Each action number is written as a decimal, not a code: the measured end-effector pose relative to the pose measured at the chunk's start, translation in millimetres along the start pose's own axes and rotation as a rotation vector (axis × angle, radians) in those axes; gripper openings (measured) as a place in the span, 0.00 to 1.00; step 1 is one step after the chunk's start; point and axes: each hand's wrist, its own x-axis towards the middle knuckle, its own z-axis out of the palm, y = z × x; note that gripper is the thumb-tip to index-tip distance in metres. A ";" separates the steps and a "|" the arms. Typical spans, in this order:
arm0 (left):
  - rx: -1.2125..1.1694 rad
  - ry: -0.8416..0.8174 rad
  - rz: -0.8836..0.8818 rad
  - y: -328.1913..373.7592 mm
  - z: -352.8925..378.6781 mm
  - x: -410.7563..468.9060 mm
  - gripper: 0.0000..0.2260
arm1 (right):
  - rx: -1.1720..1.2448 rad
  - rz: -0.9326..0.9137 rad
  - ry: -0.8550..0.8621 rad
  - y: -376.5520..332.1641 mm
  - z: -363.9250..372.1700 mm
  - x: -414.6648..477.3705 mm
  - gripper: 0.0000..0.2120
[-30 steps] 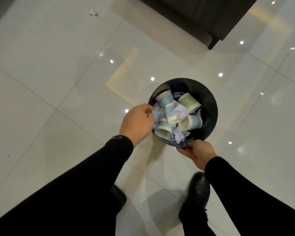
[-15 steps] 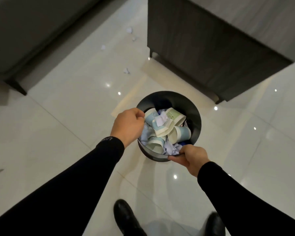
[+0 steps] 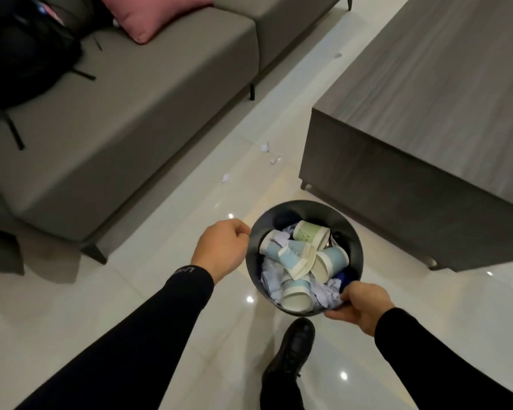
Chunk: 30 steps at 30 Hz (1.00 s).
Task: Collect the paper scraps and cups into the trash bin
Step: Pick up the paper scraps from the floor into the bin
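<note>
The left hand is curled shut on the near-left rim of the trash bin; the right hand pinches its near-right rim; between them they carry it above the glossy tiled floor. Grey sofa left, dark wood-grain cabinet right; the round, smooth black bin brims with paper cups and crumpled scraps; loose white paper scraps lie ahead up the aisle, likelier nearer the left hand.

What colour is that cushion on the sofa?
Pink; the cushion on the grey sofa shows in the head view.
</note>
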 end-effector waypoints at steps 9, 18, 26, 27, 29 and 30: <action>0.054 -0.130 -0.008 15.4 4.2 156.0 0.13 | 0.339 0.213 0.134 -54.4 38.8 95.4 0.11; 0.133 -0.467 0.153 23.7 59.1 257.1 0.13 | 0.700 0.383 0.207 -54.0 84.0 167.2 0.19; 0.249 -0.603 0.234 9.5 76.0 315.3 0.12 | 1.118 0.413 0.354 -42.8 130.9 198.9 0.20; 0.255 -0.610 0.238 8.1 74.7 322.2 0.12 | 1.108 0.436 0.429 -45.7 136.7 197.3 0.19; 0.258 -0.623 0.238 5.9 67.8 335.7 0.12 | 1.056 0.452 0.470 -65.1 150.3 190.7 0.17; 0.255 -0.623 0.230 4.5 61.4 342.6 0.12 | 0.993 0.417 0.455 -79.1 164.2 182.9 0.16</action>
